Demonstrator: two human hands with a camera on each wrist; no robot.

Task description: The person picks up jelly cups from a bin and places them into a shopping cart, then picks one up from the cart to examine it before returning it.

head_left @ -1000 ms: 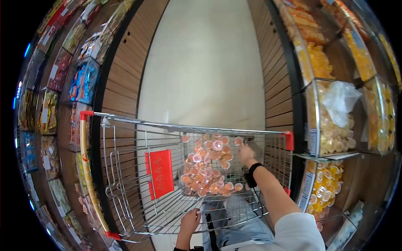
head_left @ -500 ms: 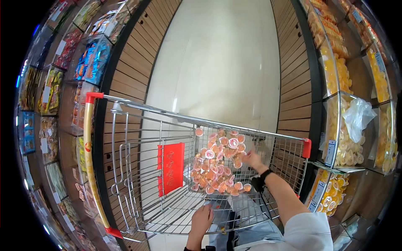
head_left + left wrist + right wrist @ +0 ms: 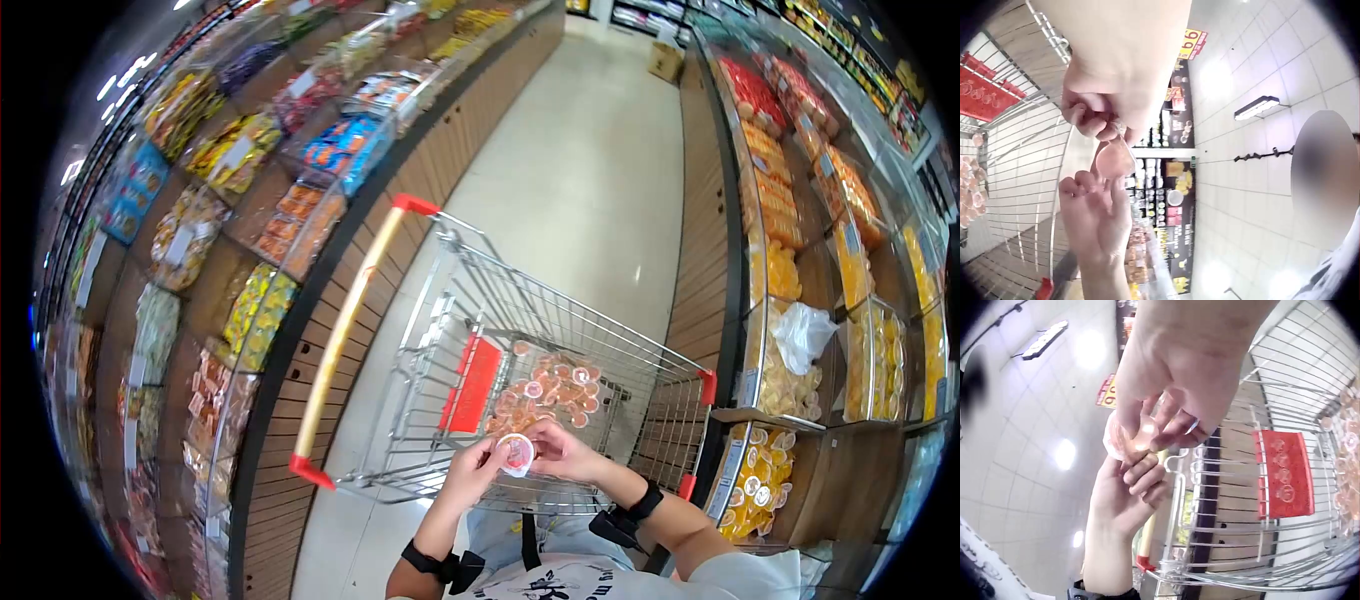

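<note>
One small translucent pink-orange jelly cup with a round, printed white lid (image 3: 516, 455) was held in mid-air over the near side of a wire-mesh metal shopping trolley with a pale yellow handle (image 3: 351, 322), its lid facing the head camera. The left hand (image 3: 474, 474) pinched the cup's left edge between thumb and curled fingers. The right hand (image 3: 565, 452) gripped it from the right, thumb and fingers bent about the cup. The left wrist view put the left fingertips close to the lid's edge; whether the lid had begun to lift could not be told.

Beyond the hands, a loose heap of similar pink-orange cups (image 3: 545, 388) lay inside the trolley, to the right of a red rectangular panel (image 3: 472, 385). Bins on the right held yellow cups with pale lids (image 3: 760, 485).

The step in hand looked like close two-handed handling of this single cup, possibly working at its lid or checking it. If the lid was to be peeled, the next move called for a firm but gentle right-hand hold and a slow left-hand pull, since squeezing might spill the contents.
</note>
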